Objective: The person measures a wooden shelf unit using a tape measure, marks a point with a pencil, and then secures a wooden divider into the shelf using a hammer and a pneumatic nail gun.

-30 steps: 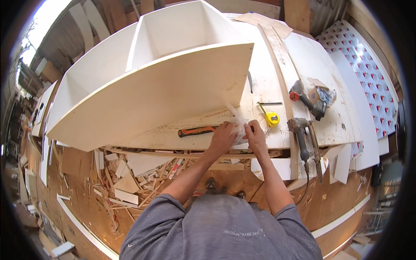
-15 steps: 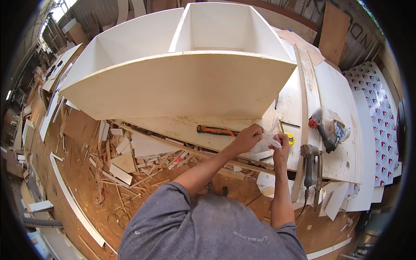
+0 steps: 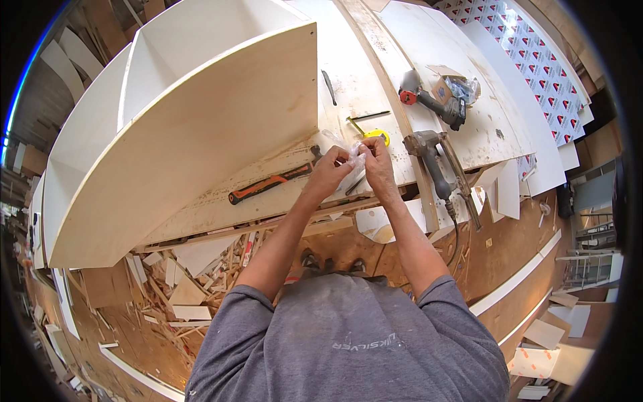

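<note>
My left hand [image 3: 329, 173] and my right hand [image 3: 379, 171] meet over the near edge of the white work surface. Both pinch a crumpled clear plastic bag [image 3: 355, 159] between their fingertips; what it contains, if anything, I cannot make out. A hammer [image 3: 268, 185] with an orange and black grip lies just left of my left hand, its head close to my knuckles. Right behind my right hand sits a yellow tape measure [image 3: 379, 135] with a bit of blade drawn out. Behind that lie a thin dark rod [image 3: 370, 115] and a dark slim tool [image 3: 329, 88].
A large white cabinet [image 3: 221, 127] with open compartments stands at the left. To the right are a cordless power tool [image 3: 439, 105], a corded power tool [image 3: 435, 164] and a long wooden strip [image 3: 382, 57]. Wood offcuts [image 3: 187, 291] litter the floor below.
My view has swung right, so the cabinet now sits farther left. Both hands stay on the plastic bag and have come closer together, bunching it up.
</note>
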Available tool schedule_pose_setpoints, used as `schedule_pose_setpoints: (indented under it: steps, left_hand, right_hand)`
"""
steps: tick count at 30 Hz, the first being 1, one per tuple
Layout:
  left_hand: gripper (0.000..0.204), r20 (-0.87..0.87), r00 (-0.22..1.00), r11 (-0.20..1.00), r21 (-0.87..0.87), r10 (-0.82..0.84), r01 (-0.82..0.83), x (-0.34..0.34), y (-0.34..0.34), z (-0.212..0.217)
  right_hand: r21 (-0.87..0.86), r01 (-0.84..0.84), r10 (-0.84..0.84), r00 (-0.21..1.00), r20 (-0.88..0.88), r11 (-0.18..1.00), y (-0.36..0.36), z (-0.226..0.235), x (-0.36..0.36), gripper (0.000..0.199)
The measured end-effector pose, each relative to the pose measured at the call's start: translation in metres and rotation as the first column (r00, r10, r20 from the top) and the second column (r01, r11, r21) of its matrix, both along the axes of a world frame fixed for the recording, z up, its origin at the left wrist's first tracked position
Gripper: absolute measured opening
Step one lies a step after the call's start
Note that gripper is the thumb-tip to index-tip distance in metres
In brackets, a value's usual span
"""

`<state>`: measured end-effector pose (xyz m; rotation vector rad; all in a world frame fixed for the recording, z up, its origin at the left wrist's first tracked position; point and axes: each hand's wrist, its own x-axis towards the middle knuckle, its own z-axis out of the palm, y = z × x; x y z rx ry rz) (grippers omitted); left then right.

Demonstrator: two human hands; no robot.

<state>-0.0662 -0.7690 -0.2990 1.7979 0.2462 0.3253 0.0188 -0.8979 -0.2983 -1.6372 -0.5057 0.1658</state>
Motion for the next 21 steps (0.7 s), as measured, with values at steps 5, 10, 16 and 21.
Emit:
schedule_pose_setpoints:
  steps: [5, 10, 16, 21]
  left_hand:
    - [0.021, 0.002, 1.000, 1.000, -0.014, -0.019, 0.019, 0.009, 0.014, 0.002]
    - [0.018, -0.093, 0.993, 0.989, 0.120, -0.072, 0.083, 0.015, 0.023, 0.034]
    - [0.019, -0.148, 0.988, 0.995, 0.103, 0.029, -0.014, 0.009, 0.044, 0.028]
    - [0.021, -0.091, 0.995, 0.930, 0.366, 0.031, 0.004, 0.009, 0.033, 0.020]
  right_hand:
    - [-0.213, -0.108, 0.147, 0.973, 0.177, 0.971, -0.014, 0.020, 0.005, 0.023]
    - [-0.348, 0.087, 0.033, 0.945, 0.326, 0.933, -0.019, 0.008, 0.023, 0.019]
    - [-0.243, 0.079, -0.071, 0.997, 0.041, 0.967, -0.020, -0.006, 0.036, 0.024]
    - [-0.437, -0.032, 0.218, 0.898, 0.382, 0.899, -0.015, -0.001, 0.031, 0.029]
